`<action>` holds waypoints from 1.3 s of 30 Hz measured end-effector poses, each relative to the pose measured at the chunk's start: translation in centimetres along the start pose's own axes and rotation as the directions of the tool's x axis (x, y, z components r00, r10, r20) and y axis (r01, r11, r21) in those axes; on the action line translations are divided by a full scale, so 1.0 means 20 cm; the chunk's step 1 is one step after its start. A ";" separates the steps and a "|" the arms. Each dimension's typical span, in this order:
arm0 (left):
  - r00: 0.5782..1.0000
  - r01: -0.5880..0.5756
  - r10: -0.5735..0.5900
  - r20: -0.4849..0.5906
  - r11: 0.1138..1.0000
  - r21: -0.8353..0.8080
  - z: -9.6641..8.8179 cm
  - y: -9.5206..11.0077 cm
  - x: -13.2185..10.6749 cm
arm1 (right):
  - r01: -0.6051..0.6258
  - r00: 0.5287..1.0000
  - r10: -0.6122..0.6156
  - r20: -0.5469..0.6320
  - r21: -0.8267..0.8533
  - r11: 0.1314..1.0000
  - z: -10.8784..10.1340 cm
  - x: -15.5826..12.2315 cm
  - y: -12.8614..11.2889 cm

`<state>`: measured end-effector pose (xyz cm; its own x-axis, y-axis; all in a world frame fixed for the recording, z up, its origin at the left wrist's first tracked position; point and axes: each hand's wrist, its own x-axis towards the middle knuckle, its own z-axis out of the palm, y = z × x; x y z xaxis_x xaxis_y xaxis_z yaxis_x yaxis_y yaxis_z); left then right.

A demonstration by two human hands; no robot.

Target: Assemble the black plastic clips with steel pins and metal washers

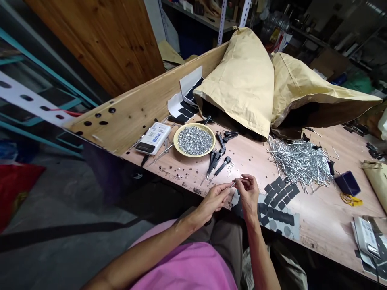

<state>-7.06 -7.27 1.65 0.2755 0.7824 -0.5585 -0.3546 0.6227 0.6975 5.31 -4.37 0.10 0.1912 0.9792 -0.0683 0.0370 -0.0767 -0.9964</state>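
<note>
Right at the fingertips, a slim metal rod [233,185], short in view and silvery, with its right end too small and covered to make out. The left hand [215,197] has it pinched between thumb and forefinger, and the right hand [249,194] closes thumb and forefinger at the other end. It's up over the near edge of the desk [254,159], and there's the tight side: that edge runs just under the hands. Beyond them, bare wood-toned surface shows between the black-headed tools [215,159] and a big heap of metal pins [302,165].

Look at the pose: left forearm slanting in from the lower left, palm turned inward; right wrist rising steeply, its spare fingers loosely curled. Beside the right wrist, black pads [281,192] in rows, some on a grey sheet [296,227]. Farther out, a yellow bowl [195,155] full of little metal pieces, a white device [154,138] to its left, and two paper sacks [242,80] slumped at the back, mouths facing the pins and tools.
</note>
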 end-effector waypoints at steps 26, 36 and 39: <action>0.993 -0.044 0.033 0.113 0.994 0.096 0.02 -0.02 -0.04 | 0.563 0.810 -0.559 0.177 -0.502 0.657 -0.16 -0.14 0.02; 0.978 -0.116 0.078 0.191 0.974 0.196 0.00 -0.03 -0.03 | 0.446 0.894 -0.374 0.249 -0.401 0.800 -0.24 -0.13 -0.04; 0.958 -0.009 -0.048 0.284 0.981 0.196 -0.02 -0.01 -0.03 | 0.362 0.907 -0.253 0.336 -0.320 0.875 -0.29 -0.10 -0.09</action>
<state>-7.56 -7.87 1.75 0.5348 0.7208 -0.4409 -0.1748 0.6049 0.7769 10.45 -7.35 2.23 -0.1657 0.9709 0.1727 0.4159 0.2275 -0.8805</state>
